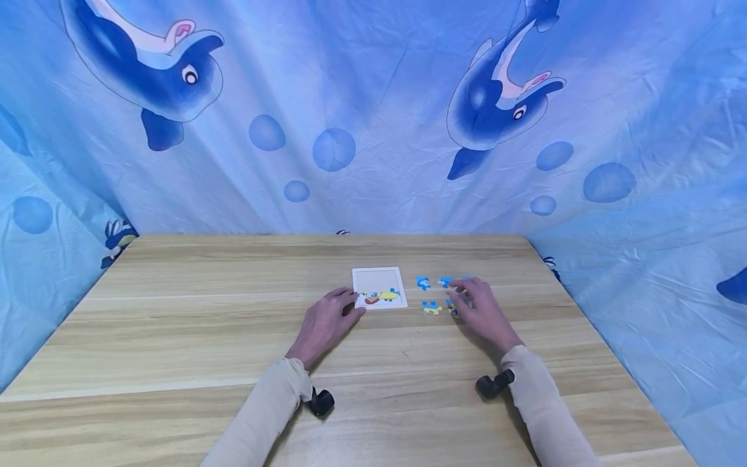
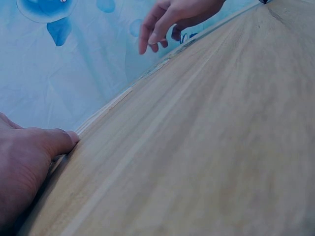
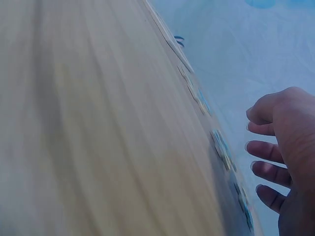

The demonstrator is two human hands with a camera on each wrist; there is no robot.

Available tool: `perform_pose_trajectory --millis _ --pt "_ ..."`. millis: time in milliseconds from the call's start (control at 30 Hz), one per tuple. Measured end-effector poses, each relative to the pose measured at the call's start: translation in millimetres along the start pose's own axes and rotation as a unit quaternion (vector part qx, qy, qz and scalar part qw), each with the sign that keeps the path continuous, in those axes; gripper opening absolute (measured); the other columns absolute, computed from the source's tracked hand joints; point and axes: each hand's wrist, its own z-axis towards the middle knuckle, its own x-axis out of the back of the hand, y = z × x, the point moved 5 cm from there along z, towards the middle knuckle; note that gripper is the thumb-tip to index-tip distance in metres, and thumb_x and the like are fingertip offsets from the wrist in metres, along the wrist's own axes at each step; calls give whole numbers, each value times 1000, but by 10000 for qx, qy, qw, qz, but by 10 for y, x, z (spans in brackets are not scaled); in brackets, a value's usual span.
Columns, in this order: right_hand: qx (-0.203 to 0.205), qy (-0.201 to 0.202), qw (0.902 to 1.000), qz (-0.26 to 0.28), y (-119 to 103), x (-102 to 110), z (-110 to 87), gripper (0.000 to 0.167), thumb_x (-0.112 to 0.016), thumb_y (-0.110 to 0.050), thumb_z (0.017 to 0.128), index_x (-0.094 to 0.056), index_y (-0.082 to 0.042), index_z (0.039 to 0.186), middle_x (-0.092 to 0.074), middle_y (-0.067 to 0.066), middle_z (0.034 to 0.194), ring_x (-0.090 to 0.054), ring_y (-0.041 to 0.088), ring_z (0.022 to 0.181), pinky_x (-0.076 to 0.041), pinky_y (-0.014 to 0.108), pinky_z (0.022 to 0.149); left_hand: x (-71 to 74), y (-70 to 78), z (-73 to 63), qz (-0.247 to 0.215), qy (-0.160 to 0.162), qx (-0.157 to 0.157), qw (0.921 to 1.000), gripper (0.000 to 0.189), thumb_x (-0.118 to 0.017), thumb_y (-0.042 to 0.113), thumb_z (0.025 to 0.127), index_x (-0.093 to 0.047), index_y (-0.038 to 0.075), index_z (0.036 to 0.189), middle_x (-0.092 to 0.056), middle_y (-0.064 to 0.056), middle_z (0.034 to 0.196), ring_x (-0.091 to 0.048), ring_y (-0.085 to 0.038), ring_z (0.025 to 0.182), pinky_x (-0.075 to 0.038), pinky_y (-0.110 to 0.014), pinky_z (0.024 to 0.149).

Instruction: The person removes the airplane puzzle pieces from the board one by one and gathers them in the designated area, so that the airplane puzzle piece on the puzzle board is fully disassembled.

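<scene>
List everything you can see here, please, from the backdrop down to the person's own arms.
Backdrop cloth: one, blue, behind and beside the table
Printed dolphins: at least two, blue and white, on the cloth
Table: one, light wood-grain, below everything
Puzzle tray: one, white-rimmed, towards the table's far side
Picture section: one, mostly yellow with red and blue, in the tray's near part
Loose puzzle pieces: at least five, blue and yellow, right of the tray; some partly hidden
Wrist cameras: two, black, one per wrist
Sleeves: two, beige, on the forearms
Left hand: one, bare, at the tray's left edge
Right hand: one, bare, over the loose pieces
</scene>
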Motion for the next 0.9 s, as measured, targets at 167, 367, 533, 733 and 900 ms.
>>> perform_pose_trajectory --millis 167,367,533,733,900 --pt "52 -41 9997 228 -108 -95 74 31 -66 -9 101 -65 6 128 -59 21 113 -52 38 111 -50 55 93 8 12 0 -17 24 -15 10000 36 -77 29 95 -76 4 122 -69 -17 130 -65 -35 121 -56 -50 95" --pt "131 -125 9997 169 -223 -202 140 32 -65 -13 101 -66 2 129 -61 19 119 -57 35 108 -50 54 91 16 18 -2 -4 74 -48 10000 36 -78 29 95 -77 4 121 -69 -18 128 -67 -35 118 -57 -49 93" --pt "81 -279 9994 206 -316 -292 193 32 -65 -14 102 -66 1 130 -61 17 118 -55 33 110 -48 52 92 18 14 -8 -3 42 -31 10000 37 -78 30 95 -76 4 122 -69 -18 129 -66 -35 119 -57 -50 94" --pt "291 -282 9984 381 -415 -393 239 31 -67 -10 100 -66 4 128 -61 17 117 -53 33 109 -48 50 90 16 6 -10 2 29 9 10000 36 -78 30 95 -77 5 121 -69 -18 129 -66 -35 119 -57 -50 93" --pt "359 -301 9986 265 -442 -468 263 30 -66 -11 100 -66 2 127 -61 14 114 -53 31 107 -49 48 89 11 13 -1 22 3 -33 10000 36 -77 30 96 -76 5 122 -69 -17 129 -66 -34 120 -57 -49 94"
